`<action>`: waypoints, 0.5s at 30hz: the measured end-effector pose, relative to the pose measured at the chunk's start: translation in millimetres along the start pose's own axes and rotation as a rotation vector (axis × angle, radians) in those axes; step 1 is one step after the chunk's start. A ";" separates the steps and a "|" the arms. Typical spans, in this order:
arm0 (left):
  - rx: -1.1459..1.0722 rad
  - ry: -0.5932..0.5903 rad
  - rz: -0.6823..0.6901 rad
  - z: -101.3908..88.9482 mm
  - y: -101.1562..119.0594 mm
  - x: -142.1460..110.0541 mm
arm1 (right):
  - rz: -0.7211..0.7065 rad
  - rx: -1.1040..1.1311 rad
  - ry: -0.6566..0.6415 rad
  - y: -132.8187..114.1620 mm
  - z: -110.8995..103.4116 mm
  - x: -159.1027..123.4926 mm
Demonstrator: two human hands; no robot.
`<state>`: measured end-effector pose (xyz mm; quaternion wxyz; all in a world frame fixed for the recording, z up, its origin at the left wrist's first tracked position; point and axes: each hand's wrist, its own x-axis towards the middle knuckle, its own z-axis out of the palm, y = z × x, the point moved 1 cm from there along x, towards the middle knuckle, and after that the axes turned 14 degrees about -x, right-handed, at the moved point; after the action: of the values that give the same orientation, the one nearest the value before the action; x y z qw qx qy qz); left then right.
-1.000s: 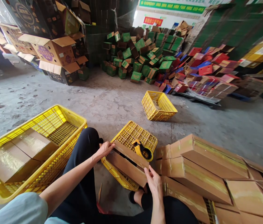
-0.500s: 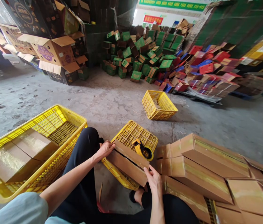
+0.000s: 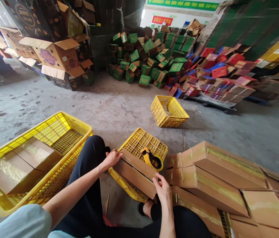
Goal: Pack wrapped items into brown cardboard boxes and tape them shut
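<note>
A small cardboard box [image 3: 133,177] lies tilted on an upturned yellow plastic crate [image 3: 135,140], a dark gap running between its two top flaps. My left hand [image 3: 112,158] is closed on its far left end, the fingers bent over the edge. At the near right end, my right hand [image 3: 163,190] grips the box, fingertips on the flaps and the thumb side partly hidden. A yellow tape dispenser [image 3: 151,159] rests on the crate just behind the box, touched by neither hand.
On the left, a long yellow crate [image 3: 63,115] holds taped cardboard boxes [image 3: 34,153]. Stacked taped boxes [image 3: 218,165] stand at the right. Ahead is a smaller yellow crate [image 3: 170,112], with heaped green cartons [image 3: 144,80] and red cartons [image 3: 219,72] farther back.
The fingers of my right hand have lifted and shifted slightly at the box's end. My left hand and the box stay nearly where they were.
</note>
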<state>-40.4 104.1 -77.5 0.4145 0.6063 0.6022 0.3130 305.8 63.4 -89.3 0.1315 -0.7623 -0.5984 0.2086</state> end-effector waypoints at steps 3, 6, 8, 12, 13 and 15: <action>0.000 -0.004 -0.007 -0.2 0.7 -0.4 | 0.005 -0.021 -0.012 -2.6 -2.3 -1.7; 0.000 -0.011 -0.013 -0.3 1.7 -1.0 | -0.001 -0.024 -0.016 -4.3 -3.7 -3.2; -0.001 -0.018 -0.018 -0.5 2.3 -1.6 | -0.008 -0.031 -0.004 -5.1 -4.0 -3.9; -0.001 -0.037 -0.033 -1.8 2.7 -2.9 | -0.022 -0.078 0.039 -7.4 -4.2 -3.9; -0.002 -0.042 -0.037 -2.5 2.6 -3.2 | -0.027 -0.094 0.045 -8.2 -4.4 -3.6; -0.004 -0.052 -0.045 -3.9 2.4 -3.9 | -0.034 -0.132 0.054 -9.9 -5.4 -2.7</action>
<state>-43.0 100.9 -73.1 0.4380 0.5997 0.6042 0.2888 299.4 63.5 -79.7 0.1006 -0.7643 -0.6200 0.1460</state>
